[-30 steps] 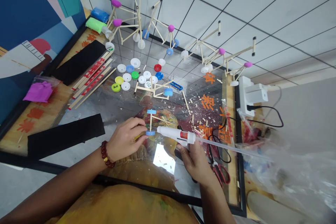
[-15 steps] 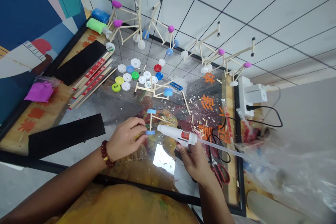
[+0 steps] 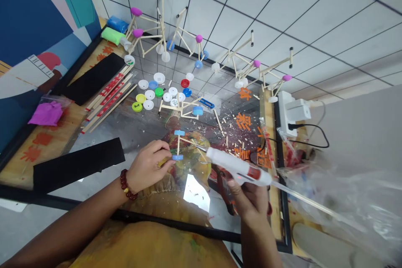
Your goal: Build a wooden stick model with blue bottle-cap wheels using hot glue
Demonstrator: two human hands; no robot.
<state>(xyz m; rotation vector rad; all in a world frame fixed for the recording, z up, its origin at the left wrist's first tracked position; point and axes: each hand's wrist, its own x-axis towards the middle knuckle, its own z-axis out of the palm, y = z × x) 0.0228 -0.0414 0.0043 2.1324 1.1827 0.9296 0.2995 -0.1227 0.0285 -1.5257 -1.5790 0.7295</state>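
My left hand (image 3: 153, 162) pinches a blue bottle cap (image 3: 177, 157) at the near end of a small stick frame (image 3: 179, 144). A second blue cap (image 3: 179, 132) sits at the frame's far end, and thin sticks run from it to the right. My right hand (image 3: 248, 197) is wrapped round a white hot glue gun (image 3: 235, 165), with a long clear glue stick (image 3: 314, 204) coming out of its back. The gun's metal nozzle points left, close to the frame's sticks; whether it touches them I cannot tell.
Several stick figures (image 3: 241, 52) with purple blobs stand along the back wall. Loose bottle caps (image 3: 158, 91), wrapped chopsticks (image 3: 109, 96), a blue cutter (image 3: 206, 103) and another stick frame (image 3: 182, 109) lie mid-table. Black strips (image 3: 78, 163) lie left; a power strip (image 3: 285, 113) stands right.
My right hand has moved right and turned the glue gun, whose nozzle now sits by the frame's right-hand sticks. My left hand stays on the blue cap. The view has shifted slightly.
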